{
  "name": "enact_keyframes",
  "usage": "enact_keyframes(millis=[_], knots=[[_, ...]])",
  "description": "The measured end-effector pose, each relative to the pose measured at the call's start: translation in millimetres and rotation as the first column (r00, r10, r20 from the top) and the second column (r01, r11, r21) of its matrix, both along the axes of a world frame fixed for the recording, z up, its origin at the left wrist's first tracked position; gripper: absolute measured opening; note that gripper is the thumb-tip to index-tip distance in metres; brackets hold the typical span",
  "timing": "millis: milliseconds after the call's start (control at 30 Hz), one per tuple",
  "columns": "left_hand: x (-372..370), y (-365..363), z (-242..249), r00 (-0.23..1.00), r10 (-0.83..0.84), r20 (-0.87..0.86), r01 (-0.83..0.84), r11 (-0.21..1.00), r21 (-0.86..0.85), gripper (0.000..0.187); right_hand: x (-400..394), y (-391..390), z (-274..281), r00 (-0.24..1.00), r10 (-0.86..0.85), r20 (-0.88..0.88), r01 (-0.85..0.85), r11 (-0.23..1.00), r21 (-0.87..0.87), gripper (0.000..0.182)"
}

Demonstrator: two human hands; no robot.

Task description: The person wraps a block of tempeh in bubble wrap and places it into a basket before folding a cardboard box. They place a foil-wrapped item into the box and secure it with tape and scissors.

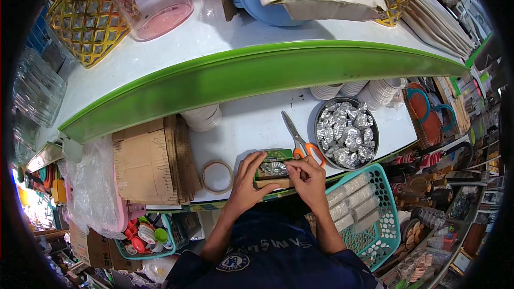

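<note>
A small green and brown cardboard box (278,156) stands at the front edge of the lower shelf, its top open. Inside it shows a crinkled silver foil-wrapped piece (274,168). My left hand (247,184) wraps round the box's left side, fingers along the far side and thumb at the near edge. At the right end, my right hand (308,179) has its fingers bent and pressed together on the box's edge; its fingertips are partly hidden. Just behind that hand lie orange-handled scissors (297,134), blades pointing away. A dark round bowl (317,144) heaped with foil-wrapped pieces (350,134) sits to the right.
A tape roll (217,176) and stacked flat cardboard (144,163) lie left. A green-edged upper shelf (257,69) overhangs the work surface. Below right, a teal basket (393,219) holds several clear packets (353,198). White cups (375,96) stand at the back.
</note>
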State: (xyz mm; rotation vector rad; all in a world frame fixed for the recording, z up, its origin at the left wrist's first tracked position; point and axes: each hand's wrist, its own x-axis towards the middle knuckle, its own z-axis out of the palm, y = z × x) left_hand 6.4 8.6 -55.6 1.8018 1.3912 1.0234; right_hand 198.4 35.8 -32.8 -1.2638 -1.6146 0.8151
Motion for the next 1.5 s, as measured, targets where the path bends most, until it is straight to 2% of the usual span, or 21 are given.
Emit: enact_keyframes(millis=[600, 700, 767, 867, 900, 933, 1000, 1033, 1100, 1233, 1333, 1467, 1500], knots=[[-1.1, 1.0, 4.2, 0.999, -0.005, -0.033, 0.007, 0.999, 0.040, 0.080, -0.8, 1.5, -2.7, 0.998, 0.024, 0.054, -0.027, 0.998, 0.059, 0.019], [-1.8, 1.5, 5.9, 1.000, -0.008, -0.017, 0.009, 0.998, 0.055, 0.075, 2.0, 1.0, -0.7, 0.998, 0.041, 0.037, -0.043, 0.998, 0.042, 0.019], [-1.9, 0.9, 5.1, 1.000, -0.004, -0.010, 0.004, 1.000, 0.017, 0.074, 8.6, 1.2, 10.2, 0.994, 0.109, 0.017, -0.108, 0.991, -0.085, 0.018], [-2.4, 0.7, 4.3, 1.000, -0.006, -0.013, 0.006, 1.000, 0.017, 0.073, 18.9, 5.4, 23.1, 0.992, 0.123, -0.018, -0.124, 0.991, -0.057, 0.018], [-2.7, 0.6, 5.5, 1.000, -0.007, -0.014, 0.007, 1.000, 0.018, 0.073, 22.2, 6.5, 29.2, 0.999, 0.049, 0.010, -0.049, 0.999, -0.008, 0.015], [-2.6, 0.2, 7.4, 1.000, -0.005, -0.026, 0.005, 1.000, 0.013, 0.072, 27.6, 9.8, 29.2, 0.999, 0.046, 0.009, -0.046, 0.999, -0.008, 0.015], [-2.2, 1.1, 7.9, 0.999, -0.007, -0.034, 0.007, 1.000, 0.013, 0.072, 43.8, 19.5, 27.4, 0.974, -0.212, 0.077, 0.210, 0.977, 0.033, 0.013], [-2.5, 0.6, 6.9, 1.000, -0.016, -0.022, 0.016, 1.000, -0.010, 0.073, 55.6, 25.1, 25.5, 0.973, -0.218, 0.081, 0.215, 0.976, 0.036, 0.013], [-2.3, 1.2, 6.1, 1.000, -0.027, -0.009, 0.026, 0.999, -0.031, 0.074, 77.2, 35.9, 22.1, 0.810, -0.368, 0.457, 0.252, 0.922, 0.295, 0.013], [-2.4, 0.5, 7.0, 1.000, -0.019, -0.023, 0.019, 1.000, 0.001, 0.069, 93.0, 40.2, 28.0, 0.773, -0.258, 0.579, 0.193, 0.966, 0.173, 0.015], [-1.7, 0.4, 6.7, 1.000, -0.010, -0.023, 0.010, 1.000, 0.001, 0.066, 97.8, 42.9, 20.8, 0.714, -0.221, 0.664, 0.139, 0.975, 0.175, 0.017], [-2.8, -0.1, 8.7, 0.999, -0.028, -0.025, 0.027, 0.999, -0.045, 0.067, 96.0, 45.9, 19.5, 0.732, -0.212, 0.648, 0.136, 0.977, 0.166, 0.018], [-2.9, -0.2, 8.6, 0.999, -0.026, -0.025, 0.025, 0.999, -0.046, 0.067, 94.8, 46.2, 19.4, 0.750, -0.264, 0.607, 0.167, 0.963, 0.212, 0.018]])
